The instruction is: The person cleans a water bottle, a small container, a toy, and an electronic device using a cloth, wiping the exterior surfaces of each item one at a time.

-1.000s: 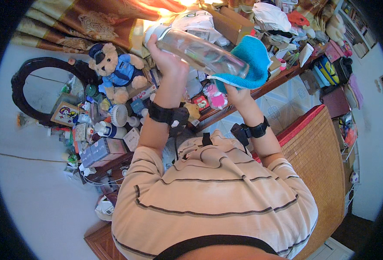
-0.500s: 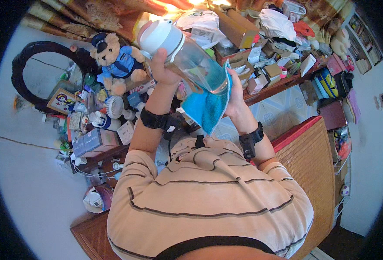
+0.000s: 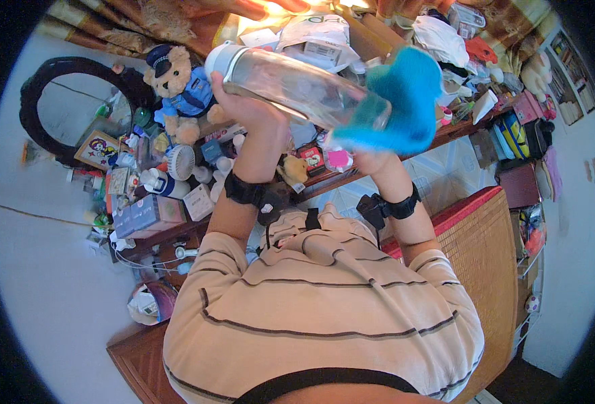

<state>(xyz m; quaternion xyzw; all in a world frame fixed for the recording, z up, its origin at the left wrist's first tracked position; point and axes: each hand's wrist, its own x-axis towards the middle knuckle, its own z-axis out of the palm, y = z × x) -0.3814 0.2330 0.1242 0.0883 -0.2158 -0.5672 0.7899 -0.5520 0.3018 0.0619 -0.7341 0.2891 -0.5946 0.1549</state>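
Observation:
A clear, see-through bottle (image 3: 291,84) with a white lid (image 3: 223,62) is held up, tilted with its base to the right. My left hand (image 3: 252,111) grips it near the lid end, the thumb up along the side. Over the base lies a bright blue cloth (image 3: 405,101), smeared by motion. My right hand (image 3: 377,161) holds this cloth from below against the bottle's base; its fingers are mostly hidden behind the cloth. Both wrists wear black straps.
Crowded shelves behind carry a teddy bear (image 3: 184,91) in blue clothes, a small white fan (image 3: 179,161), boxes and bags. An oval dark-framed mirror (image 3: 31,111) leans at the left. To the right stands a woven mat surface (image 3: 479,269) with a red edge (image 3: 469,202).
The bottle has swung flatter, its base moving right. My right hand and the cloth have shifted right, and the cloth now flares upward around the base.

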